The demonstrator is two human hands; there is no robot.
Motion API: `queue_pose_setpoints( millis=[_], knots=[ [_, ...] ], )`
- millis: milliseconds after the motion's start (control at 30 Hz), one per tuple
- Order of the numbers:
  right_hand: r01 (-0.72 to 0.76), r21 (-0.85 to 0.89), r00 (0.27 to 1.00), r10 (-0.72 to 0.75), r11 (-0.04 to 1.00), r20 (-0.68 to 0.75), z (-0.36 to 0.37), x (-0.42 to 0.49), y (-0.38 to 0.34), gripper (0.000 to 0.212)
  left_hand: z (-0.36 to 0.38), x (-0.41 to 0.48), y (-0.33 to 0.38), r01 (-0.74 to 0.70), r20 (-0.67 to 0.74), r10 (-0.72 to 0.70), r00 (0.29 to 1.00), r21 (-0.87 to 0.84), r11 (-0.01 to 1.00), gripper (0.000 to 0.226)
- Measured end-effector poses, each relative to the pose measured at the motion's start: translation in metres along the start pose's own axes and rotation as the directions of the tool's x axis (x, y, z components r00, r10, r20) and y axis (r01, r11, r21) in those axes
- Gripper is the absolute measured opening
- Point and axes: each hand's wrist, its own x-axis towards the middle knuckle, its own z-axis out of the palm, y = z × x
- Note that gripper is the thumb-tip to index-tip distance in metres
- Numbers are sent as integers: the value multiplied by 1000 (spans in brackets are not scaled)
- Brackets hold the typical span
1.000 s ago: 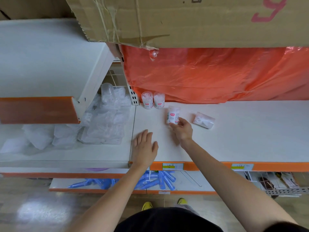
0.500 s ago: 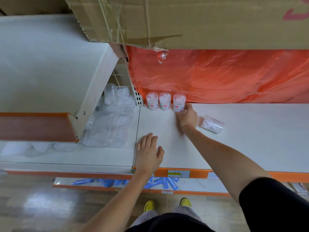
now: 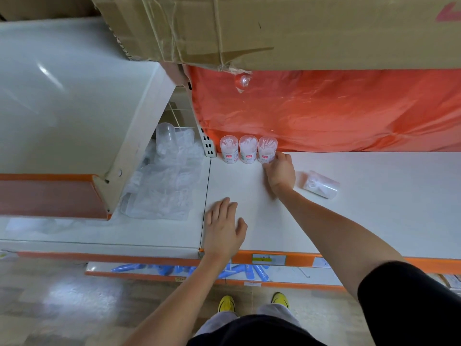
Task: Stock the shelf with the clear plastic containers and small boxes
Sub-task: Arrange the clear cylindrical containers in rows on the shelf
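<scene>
Fingers of the right hand [image 3: 280, 171] grip the third upright container [image 3: 267, 151]; toppled container [image 3: 320, 187] lies just right of them, long axis crosswise; left hand [image 3: 222, 228] flat, farther off.

i see torn cardboard box [image 3: 299, 28] overhead, orange plastic sheet [image 3: 349, 111] behind, blue tubes [image 3: 164, 269] on lower shelf [image 3: 324, 277].

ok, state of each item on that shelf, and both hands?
left container: upright, at back of shelf, untouched.
middle container: upright, untouched.
right container: upright, held by right hand.
fourth container: on its side, apart from the row.
right hand: grips right container.
left hand: flat on shelf, holds nothing.
</scene>
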Motion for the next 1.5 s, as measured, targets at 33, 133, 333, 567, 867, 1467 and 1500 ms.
queue_pose_setpoints(
  millis=[33, 133, 333, 567, 867, 1467, 1500],
  knots=[
    [1, -7, 1000, -1, 1000, 2, 0, 0, 0, 39, 0, 0, 0, -1, -3, 1, 1000, 0, 1000, 47],
    [-5, -10, 1000, 5, 1000, 7, 1, -1, -2, 39, -1, 0, 0, -2, -10, 2, 1000, -6, 1000, 47],
    [-51, 53, 998, 50, 997, 23, -2, -17, -2, 60, -1, 0, 0, 4, -7, -4, 1000, -20, 1000, 46],
    [44, 271, 999, -44, 962, -7, -7, -64, 16, 63, -2, 1, 1, 10, -6, -10, 1000, -21, 1000, 49],
    [230, -41, 899, -228, 972, -374, -73, -77, 63, 51, -4, -1, 2, 3, 7, -2, 1000, -41, 999, 52],
    [-160, 199, 987, 158, 967, 23, -71, -103, 76, 52, -8, -5, -3, 74, 71, -59, 996, -235, 969, 56],
    [-175, 220, 984, 172, 960, 35, -68, -106, 72, 51, -8, -5, -4, 77, 76, -59, 995, -258, 963, 54]
  ],
)
